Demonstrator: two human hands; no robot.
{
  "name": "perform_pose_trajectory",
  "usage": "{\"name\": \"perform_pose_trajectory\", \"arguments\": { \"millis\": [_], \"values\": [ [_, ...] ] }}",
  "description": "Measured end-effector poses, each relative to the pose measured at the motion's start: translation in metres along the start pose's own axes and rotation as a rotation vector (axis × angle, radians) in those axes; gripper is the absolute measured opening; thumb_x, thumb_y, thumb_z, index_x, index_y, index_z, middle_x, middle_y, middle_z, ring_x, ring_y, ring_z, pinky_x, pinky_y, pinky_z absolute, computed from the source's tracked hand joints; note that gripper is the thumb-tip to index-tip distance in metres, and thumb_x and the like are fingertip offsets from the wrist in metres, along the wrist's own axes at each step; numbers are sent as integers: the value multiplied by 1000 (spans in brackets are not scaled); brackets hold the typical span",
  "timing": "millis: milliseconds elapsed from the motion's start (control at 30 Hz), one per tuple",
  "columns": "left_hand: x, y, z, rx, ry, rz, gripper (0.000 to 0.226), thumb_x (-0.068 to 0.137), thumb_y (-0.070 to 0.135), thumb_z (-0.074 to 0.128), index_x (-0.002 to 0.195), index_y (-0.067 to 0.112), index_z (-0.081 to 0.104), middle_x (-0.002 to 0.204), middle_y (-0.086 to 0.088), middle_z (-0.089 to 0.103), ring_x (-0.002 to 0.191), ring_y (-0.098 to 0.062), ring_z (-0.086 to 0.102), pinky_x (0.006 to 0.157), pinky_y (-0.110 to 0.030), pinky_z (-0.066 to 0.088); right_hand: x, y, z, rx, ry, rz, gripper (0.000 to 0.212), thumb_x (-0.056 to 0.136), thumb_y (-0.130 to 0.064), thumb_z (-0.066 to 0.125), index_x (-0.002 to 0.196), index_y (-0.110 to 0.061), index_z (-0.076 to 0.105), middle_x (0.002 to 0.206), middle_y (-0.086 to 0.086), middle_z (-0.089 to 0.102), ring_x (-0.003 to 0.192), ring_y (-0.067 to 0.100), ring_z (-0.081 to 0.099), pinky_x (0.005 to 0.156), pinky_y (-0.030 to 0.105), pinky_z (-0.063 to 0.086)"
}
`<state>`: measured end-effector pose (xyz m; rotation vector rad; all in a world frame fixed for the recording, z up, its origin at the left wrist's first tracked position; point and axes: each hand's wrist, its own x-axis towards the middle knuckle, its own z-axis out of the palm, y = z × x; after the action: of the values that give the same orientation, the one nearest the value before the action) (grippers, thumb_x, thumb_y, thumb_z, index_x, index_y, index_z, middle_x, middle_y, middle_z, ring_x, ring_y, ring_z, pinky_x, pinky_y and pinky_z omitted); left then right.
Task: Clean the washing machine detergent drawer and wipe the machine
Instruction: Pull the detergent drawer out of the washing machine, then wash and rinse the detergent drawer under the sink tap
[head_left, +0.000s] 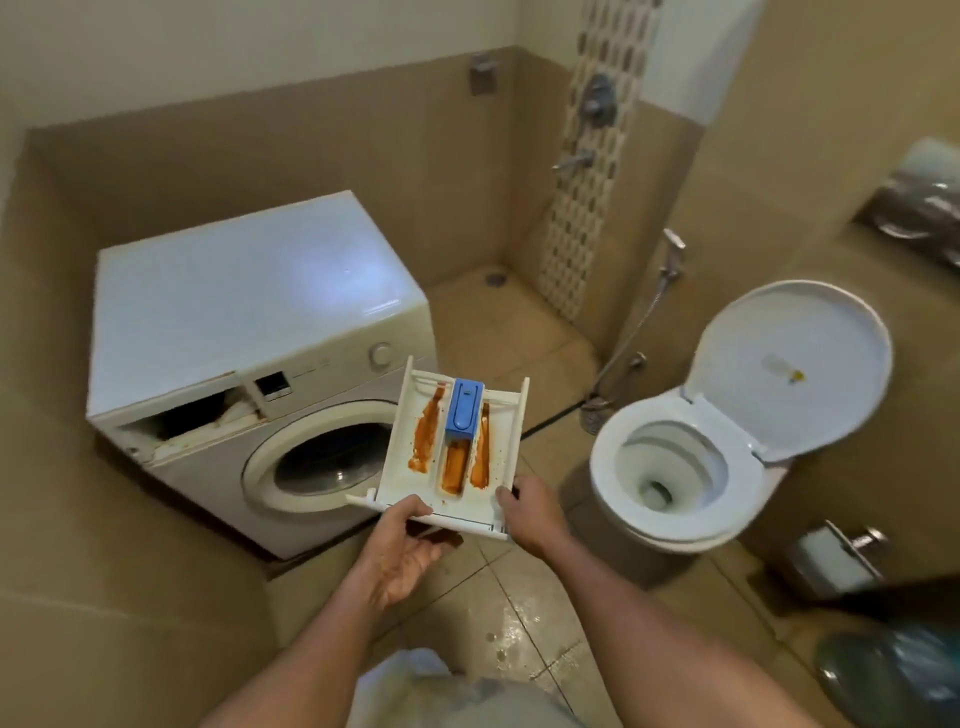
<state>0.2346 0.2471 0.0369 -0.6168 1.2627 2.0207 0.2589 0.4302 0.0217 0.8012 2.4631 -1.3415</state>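
A white detergent drawer (400, 457) is out of the machine and held in the air in front of me. Orange-brown grime streaks its compartments, and a blue insert (464, 405) sits in the middle one. My left hand (402, 553) grips the drawer's near left corner, thumb on top and fingers underneath. My right hand (530, 506) grips the near right corner. The white front-loading washing machine (249, 312) stands at the left with its empty drawer slot (192, 413) dark and dirty at the upper left of its front panel.
A toilet (675, 467) with its lid raised stands to the right. A shower tap and a hand spray hang on the far wall. The tiled floor (509, 623) is wet near my feet. A toilet roll holder (831, 558) is fixed to the right wall.
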Motion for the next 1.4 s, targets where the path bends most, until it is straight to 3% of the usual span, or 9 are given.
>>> {"name": "perform_pose_trajectory", "arguments": {
  "millis": [200,400,567,767,900,1000,1167,1300,1400],
  "values": [
    [1,-25,43,487,-159,-160,63,77,38,72,130,8,52,135,-25,54,121,-43,54,100,-66,46,-45,57,-60,92,220,182,26,101,-23,48,115,-8,63,116,6,68,82,11,56,53,15,37],
    [6,-50,85,907,-281,-130,82,84,74,50,148,24,42,151,-12,45,132,-35,47,104,-58,40,-106,114,-102,152,408,401,22,99,-19,48,98,-10,69,98,7,68,82,19,59,62,25,44],
    [3,-78,136,1076,-481,-107,74,91,68,48,150,24,41,153,-9,45,136,-27,45,112,-52,32,-165,166,-129,236,536,528,25,98,-19,49,77,-13,61,83,3,64,71,17,59,60,30,47],
    [-20,-139,233,1338,-732,-63,14,86,16,64,97,14,72,113,-15,68,109,-29,61,92,-42,48,-240,232,-184,293,638,610,23,98,-22,54,89,-6,67,82,2,62,71,13,59,56,25,44],
    [-49,-206,306,1395,-908,-78,21,97,15,59,112,3,67,108,-12,74,96,-24,73,80,-35,62,-286,285,-232,327,666,664,28,95,-24,57,72,-10,62,71,4,57,64,16,53,59,28,38],
    [-73,-261,356,1434,-990,-81,18,98,18,61,113,8,66,109,-9,73,92,-19,73,64,-25,59,-320,326,-275,336,681,662,27,95,-27,57,81,-6,68,77,7,61,68,18,56,61,31,39],
    [-118,-348,429,1510,-1040,-89,20,90,14,70,110,12,67,112,-10,73,99,-24,72,76,-33,60,-386,391,-358,332,663,648,26,94,-23,58,80,-4,68,79,6,67,70,17,62,65,31,46],
    [-158,-404,476,1485,-1056,-114,25,87,15,70,111,12,66,111,-9,73,99,-24,72,75,-36,61,-424,433,-429,276,628,683,22,93,-23,61,105,-7,71,103,6,71,90,16,67,79,32,54],
    [-177,-438,510,1386,-1024,-163,29,84,15,73,111,9,68,110,-11,74,100,-26,73,83,-44,61,-436,458,-484,205,647,705,17,87,-21,68,96,-8,72,94,7,70,86,17,67,73,30,53]
  ]
}}
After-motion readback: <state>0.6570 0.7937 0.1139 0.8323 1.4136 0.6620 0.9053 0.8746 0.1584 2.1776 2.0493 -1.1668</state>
